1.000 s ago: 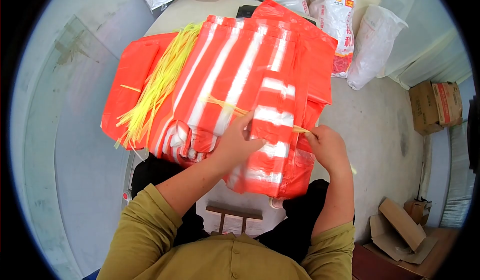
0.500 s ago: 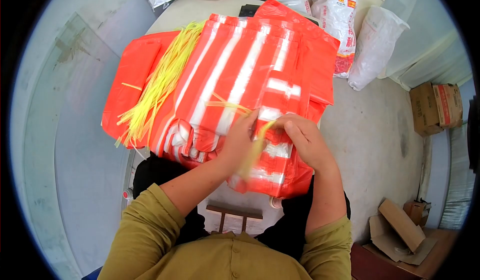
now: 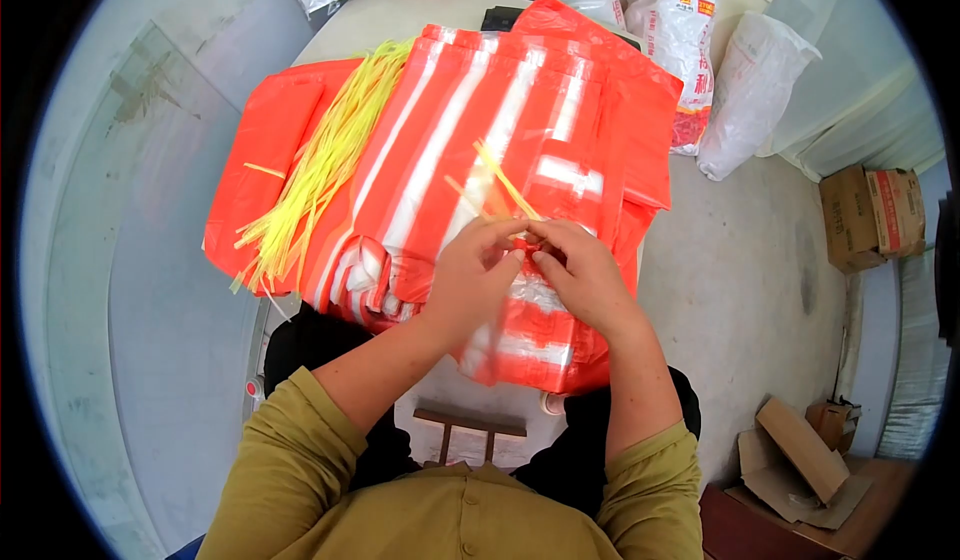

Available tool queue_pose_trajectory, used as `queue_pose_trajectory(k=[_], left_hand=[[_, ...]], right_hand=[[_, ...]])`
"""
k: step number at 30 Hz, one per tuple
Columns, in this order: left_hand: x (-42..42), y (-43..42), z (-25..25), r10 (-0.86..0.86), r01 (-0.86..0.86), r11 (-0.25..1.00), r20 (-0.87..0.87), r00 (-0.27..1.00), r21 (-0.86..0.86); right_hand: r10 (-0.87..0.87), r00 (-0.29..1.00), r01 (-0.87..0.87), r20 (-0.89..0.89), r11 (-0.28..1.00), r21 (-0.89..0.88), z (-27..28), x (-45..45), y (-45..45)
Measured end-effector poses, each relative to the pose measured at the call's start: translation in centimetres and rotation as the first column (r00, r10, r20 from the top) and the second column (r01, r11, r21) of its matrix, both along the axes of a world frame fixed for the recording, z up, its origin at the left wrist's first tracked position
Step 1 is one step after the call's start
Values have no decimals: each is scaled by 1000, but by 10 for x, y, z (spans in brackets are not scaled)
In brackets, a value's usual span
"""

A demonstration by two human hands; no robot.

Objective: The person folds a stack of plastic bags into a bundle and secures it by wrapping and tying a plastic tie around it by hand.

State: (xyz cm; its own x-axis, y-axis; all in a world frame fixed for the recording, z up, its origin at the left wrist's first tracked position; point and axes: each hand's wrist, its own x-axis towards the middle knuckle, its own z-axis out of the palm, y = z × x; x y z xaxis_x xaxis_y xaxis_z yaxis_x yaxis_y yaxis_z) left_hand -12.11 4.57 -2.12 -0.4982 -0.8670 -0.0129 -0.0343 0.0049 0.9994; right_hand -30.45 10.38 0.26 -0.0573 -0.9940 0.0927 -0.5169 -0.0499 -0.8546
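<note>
My left hand (image 3: 474, 268) and my right hand (image 3: 580, 268) meet fingertip to fingertip over a folded red-and-white striped plastic bag bundle (image 3: 545, 305). Both are closed in a pinch on a yellow plastic strip (image 3: 508, 182), whose ends stick up beyond the fingers, one of them blurred. The part of the strip between my fingers is mostly hidden. Beneath lies a larger stack of striped plastic bags (image 3: 440, 150). To its left, a bunch of loose yellow strips (image 3: 325, 160) rests on red plastic.
White printed sacks (image 3: 680, 70) stand beyond the table (image 3: 375, 22). Cardboard boxes (image 3: 860, 220) sit by the right wall, and an opened carton (image 3: 800, 465) lies at lower right. A glass panel (image 3: 140, 260) leans at the left.
My hands have come together at the fingertips. The long yellow length that hung blurred below them is gone from there, and strip ends now point up and away.
</note>
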Motion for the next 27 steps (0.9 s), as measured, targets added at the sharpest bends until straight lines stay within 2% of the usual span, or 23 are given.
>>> queue_pose_trajectory(k=[3,6,9,11,13,15,18,21,24,25,27], left_hand=[[-2,1,18,-26,35,925,27,999,-379],[-1,0,25,-138,190,772,132,982,-607],[-4,-3,26,-188,211,638,116,975,-741],[-6,0,33,-112,125,650,69,991,-750],[-7,2,33,-36,56,748,44,998,-661],[-6,4,25,39,-9,895,58,998,-446],[-9,-8,20,-45,134,829,175,984,-543],[-13,-12,16,25,131,778,238,971,-614],[-10,-15,20,14,147,859,309,951,-491],[-10,-17,18,21,147,853,314,949,-500],[-11,-20,15,36,145,843,324,945,-519]], right_hand=[[-19,1000,19,-4,998,56,9,6,0],[-25,999,27,-32,997,79,7,9,-1],[-39,998,43,-38,996,84,-3,7,-1],[-54,998,52,15,995,87,-7,6,-1],[-66,991,56,116,995,87,-8,8,-1],[-76,994,70,84,995,71,-2,8,-1],[-77,994,75,79,997,33,-2,8,-2],[-63,988,65,137,998,-6,-4,8,-3],[-126,974,127,188,992,8,-2,8,0],[-160,967,159,200,987,21,-1,9,1],[-196,921,204,337,979,10,-2,13,2]])
